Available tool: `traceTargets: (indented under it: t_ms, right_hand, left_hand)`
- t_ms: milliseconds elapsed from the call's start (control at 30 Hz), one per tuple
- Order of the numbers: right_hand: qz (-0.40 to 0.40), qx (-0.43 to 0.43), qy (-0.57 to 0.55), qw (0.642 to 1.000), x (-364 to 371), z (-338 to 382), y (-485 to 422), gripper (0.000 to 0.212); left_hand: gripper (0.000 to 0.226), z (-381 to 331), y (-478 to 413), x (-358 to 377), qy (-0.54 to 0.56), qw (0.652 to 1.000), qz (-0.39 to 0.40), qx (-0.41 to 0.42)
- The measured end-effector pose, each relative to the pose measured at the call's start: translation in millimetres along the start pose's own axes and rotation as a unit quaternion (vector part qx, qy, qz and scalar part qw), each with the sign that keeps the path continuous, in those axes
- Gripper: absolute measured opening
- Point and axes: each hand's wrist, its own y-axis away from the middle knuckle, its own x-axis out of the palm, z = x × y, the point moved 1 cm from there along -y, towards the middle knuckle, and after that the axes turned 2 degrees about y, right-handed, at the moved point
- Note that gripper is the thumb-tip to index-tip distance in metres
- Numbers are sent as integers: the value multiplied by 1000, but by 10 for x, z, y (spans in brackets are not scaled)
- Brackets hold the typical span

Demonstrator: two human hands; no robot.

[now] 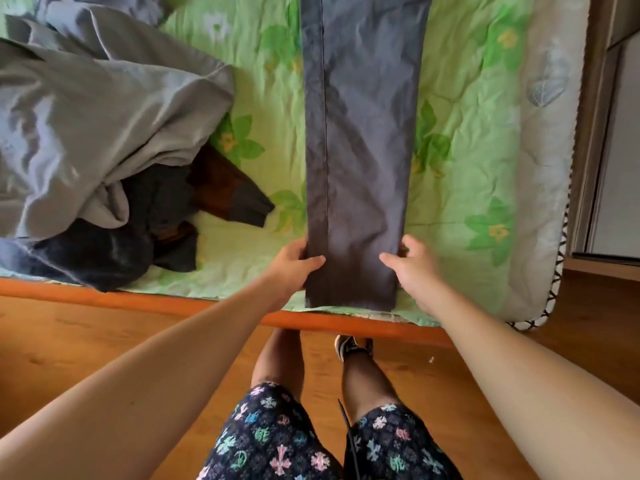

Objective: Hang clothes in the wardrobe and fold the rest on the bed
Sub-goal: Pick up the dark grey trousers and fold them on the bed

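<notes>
Dark grey trousers (360, 140) lie flat and lengthwise on the green flowered bedspread (478, 140), legs stacked, with the hem at the near edge of the bed. My left hand (294, 263) pinches the left side of the hem, thumb on top. On the right side of the hem, my right hand (414, 268) grips the cloth with its fingers curled over the edge. A pile of other clothes lies at the left: a large grey garment (104, 126) over a dark navy piece (104, 251) and a brown garment with grey cuffs (228, 188).
The bed's orange wooden frame (145, 299) runs along its near edge above a wood floor (69, 341). The quilted mattress corner (547, 202) hangs at the right. A wardrobe or door panel (616, 150) stands at the far right. My legs (311, 393) stand close to the bed.
</notes>
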Motion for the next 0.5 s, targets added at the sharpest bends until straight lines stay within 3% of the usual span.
traceTargets:
  t_ms: [167, 267, 367, 433, 500]
  right_hand:
    - [-33, -41, 48, 997, -60, -183, 192, 42]
    - [-13, -104, 114, 988, -119, -183, 249, 46]
    - [3, -140, 216, 966, -117, -161, 251, 36]
    - [-12, -144, 216, 966, -70, -104, 218, 40]
    - [-28, -127, 169, 977, -5, -39, 158, 38]
  left_hand:
    - [69, 57, 213, -22, -28, 994, -63, 83]
    - [55, 85, 240, -72, -81, 990, -62, 94]
    - [44, 117, 203, -131, -231, 962, -72, 125]
    - [42, 104, 164, -130, -290, 940, -101, 150]
    - [40, 91, 72, -113, -254, 948, -109, 158]
